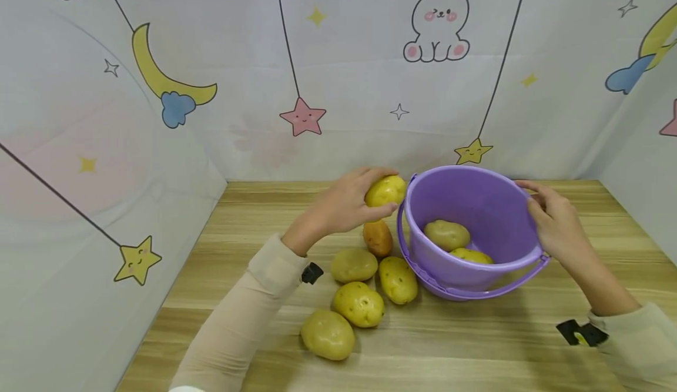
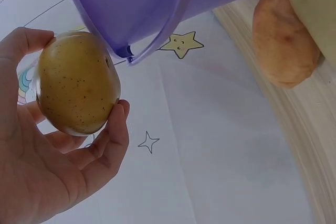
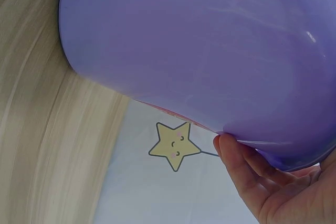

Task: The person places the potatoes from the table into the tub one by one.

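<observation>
A yellow potato is gripped between the thumb and fingers of my left hand, at the left rim of a purple bucket. My right hand holds the bucket by its right rim, and the bucket tilts toward me. Inside lie a pale potato and a yellow potato, the latter partly behind the front rim. In the right wrist view the fingers of my right hand bend over the rim of the bucket, whose wall fills most of the picture.
Left of the bucket, several potatoes lie on the wooden table. A brownish-orange one sits below my left hand. The bucket's handle hangs down in front. A printed curtain stands behind the table.
</observation>
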A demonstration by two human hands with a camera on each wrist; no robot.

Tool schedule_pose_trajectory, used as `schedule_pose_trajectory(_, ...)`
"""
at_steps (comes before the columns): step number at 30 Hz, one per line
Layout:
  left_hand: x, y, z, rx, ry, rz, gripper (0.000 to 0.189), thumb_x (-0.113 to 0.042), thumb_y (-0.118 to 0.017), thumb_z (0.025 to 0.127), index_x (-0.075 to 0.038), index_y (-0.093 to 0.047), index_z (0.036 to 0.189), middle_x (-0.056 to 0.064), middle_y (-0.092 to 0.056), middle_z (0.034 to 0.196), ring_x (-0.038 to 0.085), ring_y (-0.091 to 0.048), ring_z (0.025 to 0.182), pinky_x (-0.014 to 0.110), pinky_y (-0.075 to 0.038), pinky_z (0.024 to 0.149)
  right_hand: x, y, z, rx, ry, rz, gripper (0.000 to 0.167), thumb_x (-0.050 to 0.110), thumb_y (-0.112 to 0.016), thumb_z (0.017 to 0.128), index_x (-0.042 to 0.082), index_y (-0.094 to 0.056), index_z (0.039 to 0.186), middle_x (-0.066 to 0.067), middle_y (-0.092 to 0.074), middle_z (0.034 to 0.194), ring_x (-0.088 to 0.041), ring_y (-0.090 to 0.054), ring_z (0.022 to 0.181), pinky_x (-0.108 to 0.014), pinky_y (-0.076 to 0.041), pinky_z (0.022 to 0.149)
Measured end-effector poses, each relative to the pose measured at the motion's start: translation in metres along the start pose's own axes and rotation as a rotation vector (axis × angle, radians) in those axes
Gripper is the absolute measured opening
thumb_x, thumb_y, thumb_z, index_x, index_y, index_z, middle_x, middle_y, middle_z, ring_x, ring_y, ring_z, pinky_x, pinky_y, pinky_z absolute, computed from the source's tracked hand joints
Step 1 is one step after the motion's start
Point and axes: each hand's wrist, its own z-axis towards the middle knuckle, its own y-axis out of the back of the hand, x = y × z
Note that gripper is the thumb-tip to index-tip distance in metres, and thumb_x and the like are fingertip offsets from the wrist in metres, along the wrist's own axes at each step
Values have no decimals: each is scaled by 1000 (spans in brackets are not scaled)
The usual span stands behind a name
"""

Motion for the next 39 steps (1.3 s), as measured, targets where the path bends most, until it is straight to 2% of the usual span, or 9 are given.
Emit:
schedule_pose_trajectory(9, -18, 2, 6, -8, -56, 0, 61, -47, -63, 94, -23, -46, 147, 7, -53, 128, 16, -53, 98, 29, -51, 74, -1, 0, 0, -4, 0, 1, 41, 6, -36, 103, -10, -48, 139, -36, -64, 103, -2, -58, 66, -18, -46, 55)
schedule_pose_trajectory(16, -28, 3, 11, -9, -105, 43, 61, -43, -63, 94, -21, -45, 148, 8, -53, 126, 15, -53, 97, 29, -49, 77, -1, 0, 0, -3, -6, 3, 41, 6, -36, 103, -10, -48, 139, -35, -64, 103, -2, -58, 66, -18, -46, 54)
schedule_pose_trajectory(26, -44, 1, 19, -9, -155, 42, 61, -42, -64, 93, -23, -44, 148, 7, -52, 122, 14, -54, 87, 23, -50, 65, 0, 0, 0, -2, -4, 3, 41, 6, -36, 103, -10, -48, 139, -35, -64, 102, -3, -58, 65, -20, -47, 53)
schedule_pose_trajectory(33, -54, -5, 26, -8, -201, 51, 61, -41, -65, 94, -22, -44, 148, 10, -51, 128, 14, -53, 94, 22, -49, 68, 0, 0, 2, 2, 1, 2, 41, 7, -35, 103, -10, -48, 139, -35, -64, 102, -3, -58, 64, -20, -47, 52)
schedule_pose_trajectory(39, -59, -11, 33, -7, -227, 83, 60, -41, -64, 94, -23, -44, 148, 10, -52, 127, 13, -51, 96, 20, -47, 70, -2, 0, 3, -4, 4, 6, 41, 6, -35, 103, -10, -48, 139, -36, -64, 102, -2, -57, 63, -20, -46, 52)
